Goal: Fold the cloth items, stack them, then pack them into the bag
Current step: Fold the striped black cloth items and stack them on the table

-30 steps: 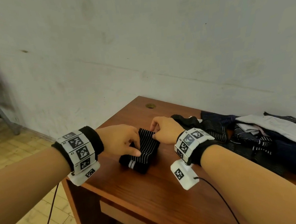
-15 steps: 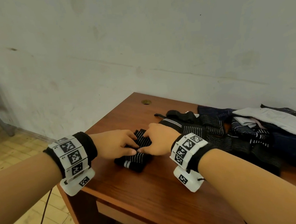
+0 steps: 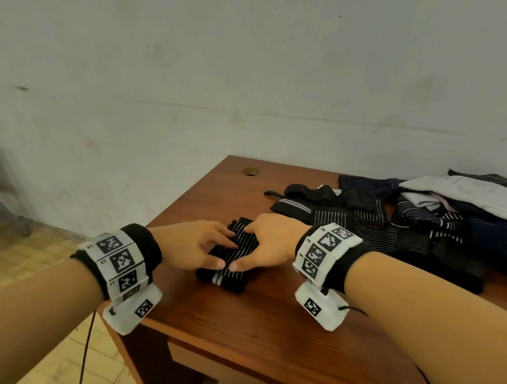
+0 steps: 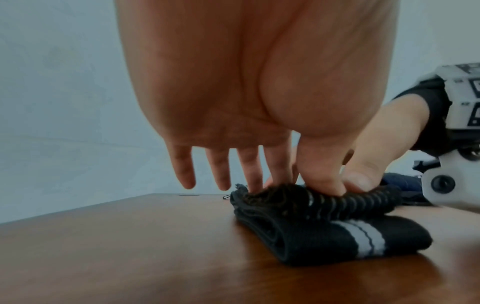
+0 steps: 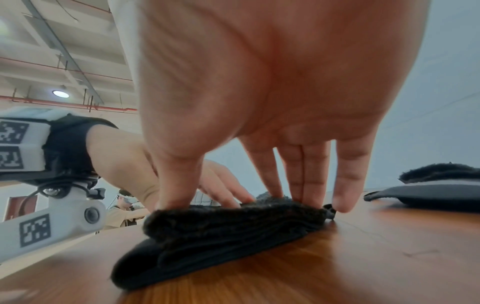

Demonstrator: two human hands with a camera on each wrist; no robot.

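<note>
A black cloth with thin white stripes lies folded into a small bundle near the table's left corner. My left hand presses on its left side with straight fingers. On its right side my right hand presses down flat. In the left wrist view the left hand has its fingertips and thumb on top of the cloth. From the right wrist, the right hand pushes its fingers and thumb onto the bundle. Neither hand curls round the cloth.
The wooden table ends just left of the bundle and along the front. A pile of unfolded dark striped clothes lies to the right, with a white cloth on dark navy fabric beyond. A cable hole sits at the back.
The cloth's raised upper fold, pinched between both hands a second ago, now lies flat on the bundle. Both hands have come down and spread onto it.
</note>
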